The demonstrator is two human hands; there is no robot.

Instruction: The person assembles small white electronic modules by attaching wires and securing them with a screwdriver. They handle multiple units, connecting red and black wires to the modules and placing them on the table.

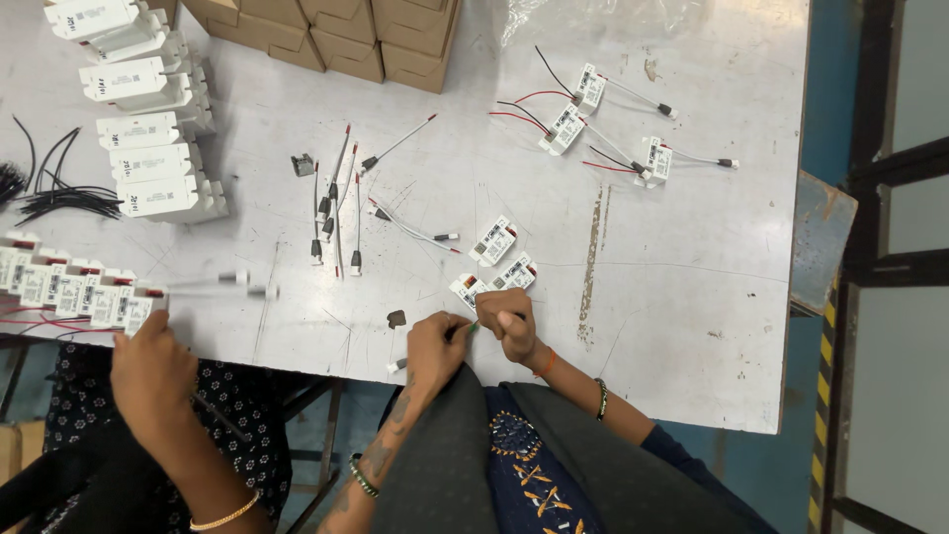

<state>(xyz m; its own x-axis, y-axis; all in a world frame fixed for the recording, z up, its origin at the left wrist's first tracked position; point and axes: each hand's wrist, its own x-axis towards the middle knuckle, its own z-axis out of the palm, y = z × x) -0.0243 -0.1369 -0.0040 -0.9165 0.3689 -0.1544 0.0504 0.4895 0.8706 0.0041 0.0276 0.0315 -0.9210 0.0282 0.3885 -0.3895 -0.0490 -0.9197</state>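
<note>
My left hand (436, 343) and my right hand (508, 320) meet at the near edge of the grey table (643, 326), fingers pinched together on a small part with a green tip (474, 326). A short white wire end (396, 365) pokes out below my left hand. Just beyond my fingers lie three small white rectangular modules (470, 289), (515, 271), (493, 240). What exactly sits between my fingers is too small to tell.
Loose white wire leads (336, 203) lie mid-table, and wired modules (566, 127) at the far right. Cardboard boxes (336, 35) and stacked white housings (148, 129) stand at the back. A co-worker's hand (150, 368) rests by a row of modules (69, 292) at the left, near black wires (54, 193).
</note>
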